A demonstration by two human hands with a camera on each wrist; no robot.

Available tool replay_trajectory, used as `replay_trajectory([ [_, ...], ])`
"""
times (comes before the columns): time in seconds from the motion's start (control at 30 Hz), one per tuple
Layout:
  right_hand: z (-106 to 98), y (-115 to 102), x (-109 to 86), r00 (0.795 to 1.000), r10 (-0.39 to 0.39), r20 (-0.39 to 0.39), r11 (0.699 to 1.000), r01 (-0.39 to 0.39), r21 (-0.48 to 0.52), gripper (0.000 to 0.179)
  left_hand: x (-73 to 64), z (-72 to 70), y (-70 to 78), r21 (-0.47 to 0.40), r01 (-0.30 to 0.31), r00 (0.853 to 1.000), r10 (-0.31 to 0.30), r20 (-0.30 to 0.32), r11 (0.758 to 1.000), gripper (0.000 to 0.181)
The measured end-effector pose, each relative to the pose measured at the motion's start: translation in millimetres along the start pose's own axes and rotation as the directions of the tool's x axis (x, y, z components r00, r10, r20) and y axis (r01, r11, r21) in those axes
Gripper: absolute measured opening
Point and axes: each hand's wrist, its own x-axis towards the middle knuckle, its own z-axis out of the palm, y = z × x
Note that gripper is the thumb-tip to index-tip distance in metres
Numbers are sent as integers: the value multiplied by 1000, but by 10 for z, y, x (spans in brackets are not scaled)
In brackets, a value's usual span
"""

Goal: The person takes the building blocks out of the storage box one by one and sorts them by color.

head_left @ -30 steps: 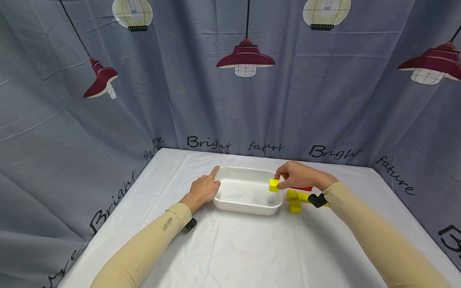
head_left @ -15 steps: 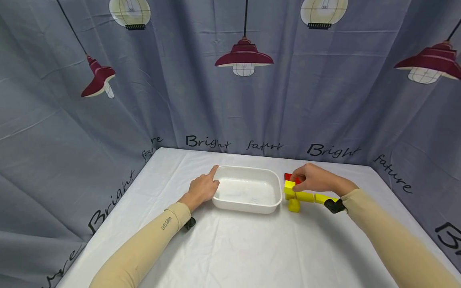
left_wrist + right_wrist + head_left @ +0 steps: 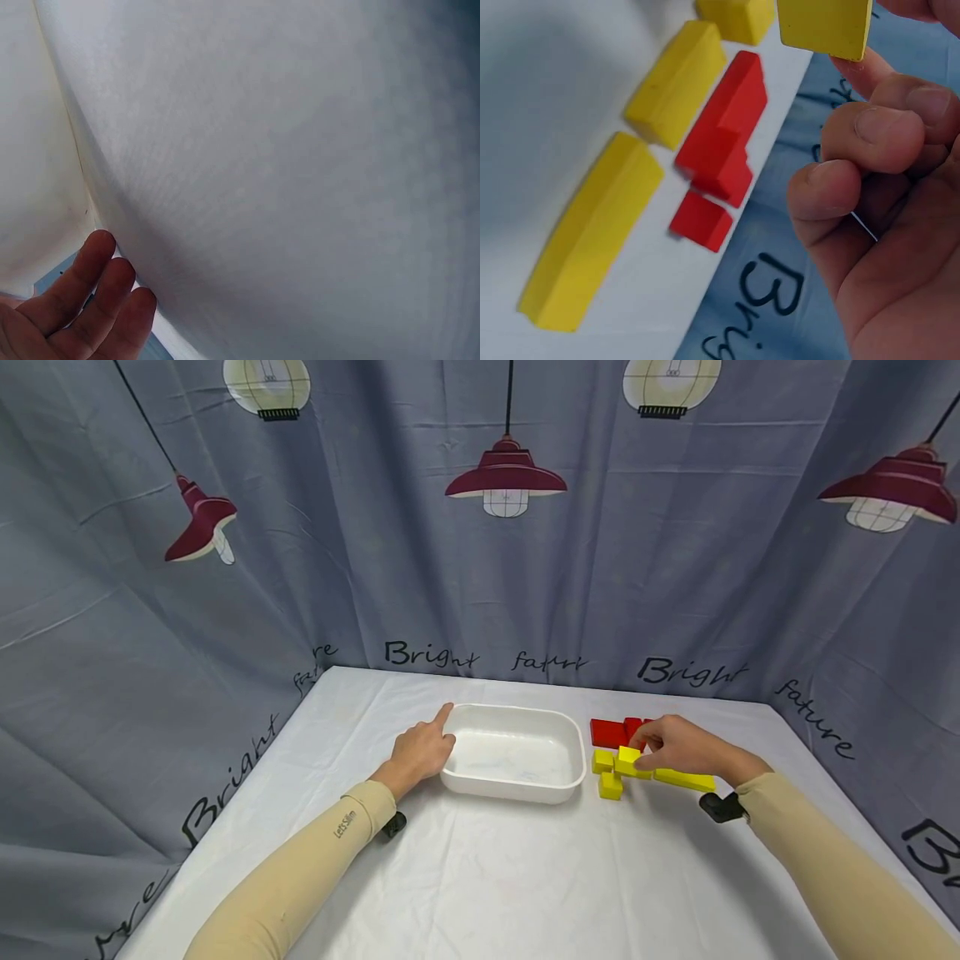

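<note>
With fingers and thumb, my right hand [image 3: 682, 747] pinches a yellow block [image 3: 627, 757], held over other yellow blocks to the right of a white tray [image 3: 510, 792]. In the right wrist view that block [image 3: 825, 28] shows at the top edge; the remaining fingers are curled and hold nothing. My left hand [image 3: 422, 750] grips the tray's left side, index finger along the rim and thumb over it. The left wrist view shows several of its fingertips [image 3: 112, 281] against a pale surface. No block shows inside the tray.
On the white table, yellow cubes [image 3: 611, 787] lie beside the tray. A long yellow block [image 3: 686, 779] lies farther right. Behind them sit red blocks [image 3: 607, 733], partly covered by my right hand. A grey printed curtain [image 3: 480, 577] stands behind the table.
My right hand has moved right with the yellow block, from above the tray's right end to over the yellow blocks. Red blocks have come into view. My left hand stays on the tray.
</note>
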Motion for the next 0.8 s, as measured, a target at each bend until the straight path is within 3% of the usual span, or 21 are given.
replay_trajectory([
  [0.4,161,264,-43,999,32,-21,999,-32,23,28,2,4,-13,0,8,1000,-8,4,1000,61],
  [0.8,305,396,-79,998,59,0,994,-58,95,33,-1,-7,-9,-4,2,1000,-2,-1,1000,61],
])
